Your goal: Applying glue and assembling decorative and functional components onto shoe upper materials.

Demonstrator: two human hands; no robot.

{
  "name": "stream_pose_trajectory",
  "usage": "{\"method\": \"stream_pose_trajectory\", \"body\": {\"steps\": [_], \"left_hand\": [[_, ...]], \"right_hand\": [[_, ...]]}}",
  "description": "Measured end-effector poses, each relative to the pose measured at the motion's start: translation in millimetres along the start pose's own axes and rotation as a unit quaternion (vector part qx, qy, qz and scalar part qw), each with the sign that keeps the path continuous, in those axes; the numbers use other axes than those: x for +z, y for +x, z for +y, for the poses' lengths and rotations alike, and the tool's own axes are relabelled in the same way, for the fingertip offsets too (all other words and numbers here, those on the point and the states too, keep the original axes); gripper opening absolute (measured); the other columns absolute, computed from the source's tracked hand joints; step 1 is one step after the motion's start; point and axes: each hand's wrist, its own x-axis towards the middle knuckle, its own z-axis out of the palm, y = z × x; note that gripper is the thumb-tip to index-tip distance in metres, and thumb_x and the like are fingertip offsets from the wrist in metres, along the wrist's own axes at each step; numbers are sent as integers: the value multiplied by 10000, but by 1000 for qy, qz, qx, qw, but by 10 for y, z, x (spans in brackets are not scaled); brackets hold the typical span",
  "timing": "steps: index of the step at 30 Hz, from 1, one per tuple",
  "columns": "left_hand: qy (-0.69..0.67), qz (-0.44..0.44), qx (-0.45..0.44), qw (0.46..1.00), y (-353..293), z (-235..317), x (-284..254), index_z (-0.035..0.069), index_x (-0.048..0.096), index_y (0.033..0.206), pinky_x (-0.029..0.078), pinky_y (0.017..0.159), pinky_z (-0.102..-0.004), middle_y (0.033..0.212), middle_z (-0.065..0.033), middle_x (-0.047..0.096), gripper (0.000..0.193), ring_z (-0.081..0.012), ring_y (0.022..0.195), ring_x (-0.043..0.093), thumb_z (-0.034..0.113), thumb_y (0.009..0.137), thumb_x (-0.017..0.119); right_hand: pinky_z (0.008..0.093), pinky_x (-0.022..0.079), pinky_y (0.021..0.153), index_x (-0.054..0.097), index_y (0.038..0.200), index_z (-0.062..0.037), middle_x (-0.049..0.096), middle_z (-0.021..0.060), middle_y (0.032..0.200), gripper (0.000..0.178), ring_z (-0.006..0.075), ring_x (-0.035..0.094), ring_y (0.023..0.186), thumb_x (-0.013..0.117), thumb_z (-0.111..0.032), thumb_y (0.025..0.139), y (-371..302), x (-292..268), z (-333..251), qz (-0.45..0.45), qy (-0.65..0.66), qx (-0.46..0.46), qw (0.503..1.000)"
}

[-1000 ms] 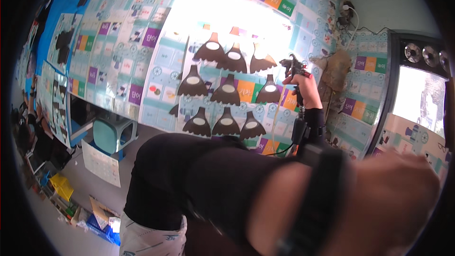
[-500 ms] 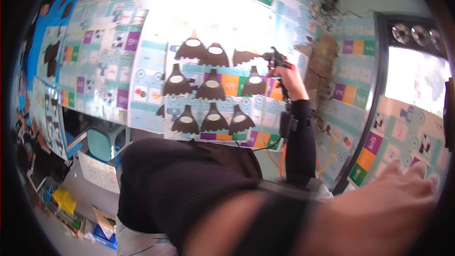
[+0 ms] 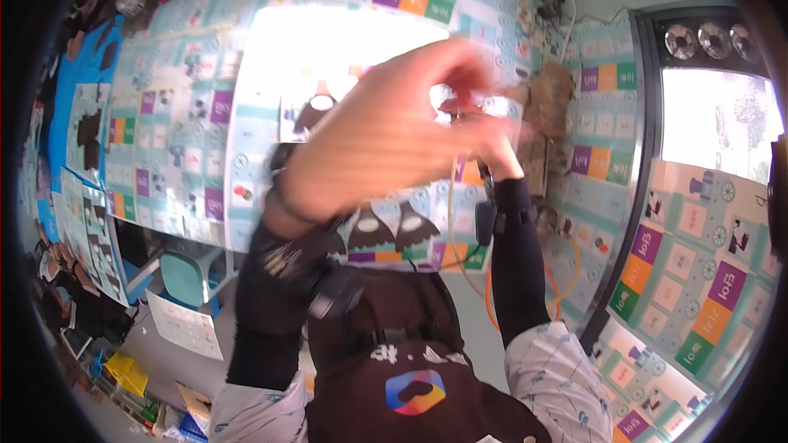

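Smeared by motion, my left hand (image 3: 382,131) spans the middle of the view above the table. Its fingers bend inward near a small dark-red bit, and whether they grip it does not show. Behind it, partly covered, my right hand (image 3: 504,162) keeps to the table's right side. A dark part of a hand tool (image 3: 485,170) shows beside that hand; the rest is hidden. Below my left hand lie dark brown bell-shaped flat pieces (image 3: 419,239) with scalloped edges and pale ovals. Another such piece (image 3: 307,121) shows to its left; others are covered.
The table is covered in printed sheets (image 3: 176,127). An orange hose (image 3: 490,299) hangs by my right forearm. Brown bundles (image 3: 552,107) stand along the right edge. A dark-framed unit with round fans (image 3: 680,43) is farther right. At lower left are a teal stool (image 3: 185,279) and a yellow crate (image 3: 126,374).
My left hand has swung from the lower right, where its fingers were spread, up to the middle in front of my right hand. It now covers several pieces and most of the tool.
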Motion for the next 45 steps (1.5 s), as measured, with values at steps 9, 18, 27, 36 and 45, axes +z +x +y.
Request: {"method": "stream_pose_trajectory", "body": {"steps": [9,18,27,36,45], "left_hand": [[413,107,-356,831,15,-3085,208,2,598,1070,472,939,-406,1117,-177,601,627,-318,1136,551,451,687,810],[400,94,-392,823,27,-3309,218,7,501,1167,440,978,-402,1202,-169,504,768,-318,1178,488,438,637,851],[395,91,-402,821,17,-3274,209,10,498,1189,446,980,-394,1217,-159,490,776,-302,1188,484,439,644,846],[395,87,-403,821,17,-3253,202,9,491,1205,444,983,-391,1210,-156,491,802,-301,1188,482,459,643,844],[386,86,-404,825,19,-3210,195,16,492,1203,440,989,-395,1215,-156,490,790,-299,1199,476,447,644,848]], "right_hand": [[288,475,472,605,865,2,675,96,762,187,151,621,664,493,-51,725,384,310,74,-55,-59,21,996],[332,441,509,566,663,-15,571,90,657,70,201,572,568,550,-27,730,739,494,247,-83,-277,-112,951],[370,440,546,560,643,-9,558,118,669,111,242,572,597,554,-61,741,777,499,246,-38,-222,-7,974],[356,425,512,559,597,-21,567,102,662,130,222,572,590,561,-39,726,905,390,487,-62,-357,-100,927],[354,428,510,582,600,-46,564,98,645,72,262,579,602,614,-6,651,1002,279,693,-42,-400,-212,891]]}}
